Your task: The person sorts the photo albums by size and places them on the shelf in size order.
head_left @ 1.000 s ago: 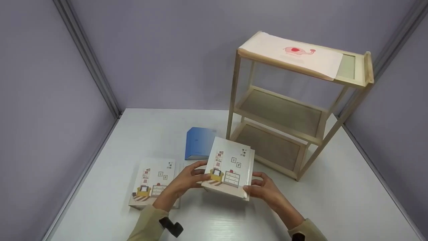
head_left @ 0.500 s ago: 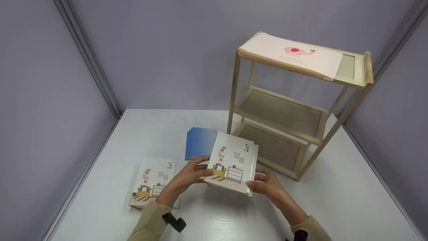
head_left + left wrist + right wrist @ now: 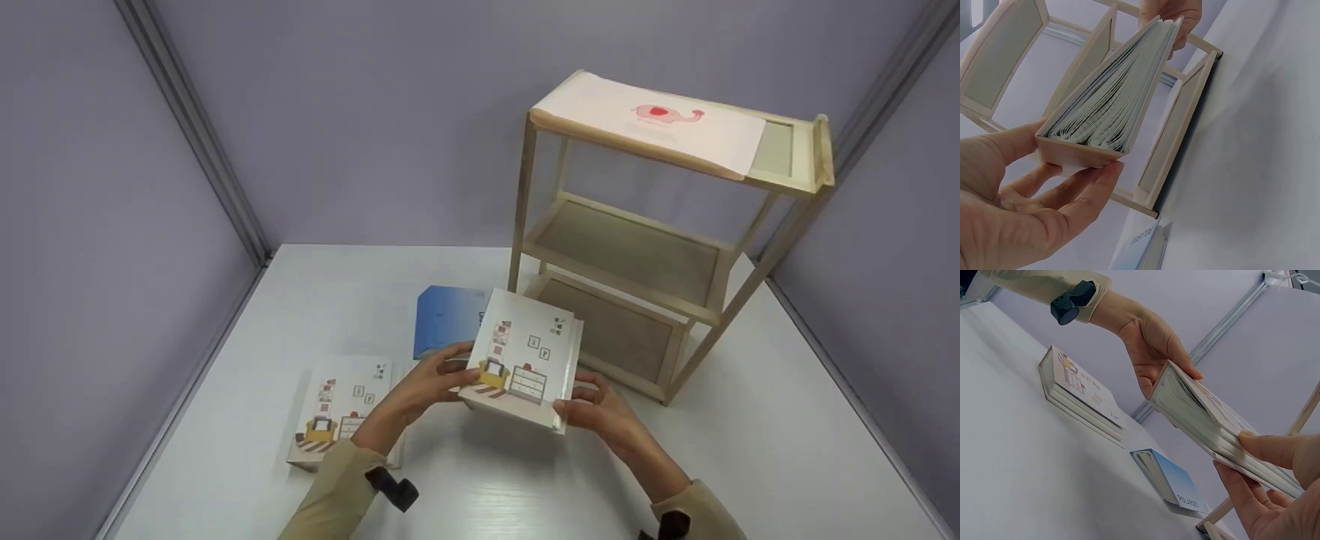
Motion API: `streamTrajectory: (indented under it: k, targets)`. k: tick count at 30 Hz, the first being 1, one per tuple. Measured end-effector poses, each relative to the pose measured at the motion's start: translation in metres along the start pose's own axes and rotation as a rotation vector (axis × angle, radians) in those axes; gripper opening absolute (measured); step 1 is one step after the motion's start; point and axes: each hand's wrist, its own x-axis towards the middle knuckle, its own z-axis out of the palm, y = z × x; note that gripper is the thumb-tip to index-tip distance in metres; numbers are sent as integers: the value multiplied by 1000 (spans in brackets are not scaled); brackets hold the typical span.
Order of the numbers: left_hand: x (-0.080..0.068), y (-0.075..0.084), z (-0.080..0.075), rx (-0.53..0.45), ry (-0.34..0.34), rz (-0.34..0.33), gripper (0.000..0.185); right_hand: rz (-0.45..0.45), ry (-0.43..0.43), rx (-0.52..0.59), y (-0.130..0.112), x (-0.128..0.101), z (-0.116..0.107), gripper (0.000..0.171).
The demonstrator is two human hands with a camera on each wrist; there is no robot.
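Both hands hold a white photo album (image 3: 517,360) raised in front of the shelf, its cover printed with a yellow armchair and a chest of drawers. My left hand (image 3: 424,386) grips its spine side, thumb on the cover and fingers beneath. On the opposite, page-edge side, my right hand (image 3: 609,412) pinches the covers between thumb and fingers. The left wrist view shows the fanned pages (image 3: 1109,93) wedged between the covers. A matching white album (image 3: 341,397) lies on the table at the left, partly behind the left forearm. Behind the held album lies a blue album (image 3: 1174,481) marked POLAROID.
A wooden three-tier shelf (image 3: 716,307) stands at the right, just behind the held album. A white sheet with a pink elephant (image 3: 667,120) covers most of its top. Grey walls (image 3: 360,135) enclose the white table (image 3: 757,450) at the back and sides.
Both hands have moved the held album slightly up and away, toward the shelf, and a little right. It now overlaps more of the blue album's right edge. Both grips look the same.
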Motion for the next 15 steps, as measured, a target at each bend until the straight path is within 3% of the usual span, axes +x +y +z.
streamTrajectory:
  k: [15]
  targets:
    - [8,7,2,2,17,7,65,-28,34,18,-5,2,-4,69]
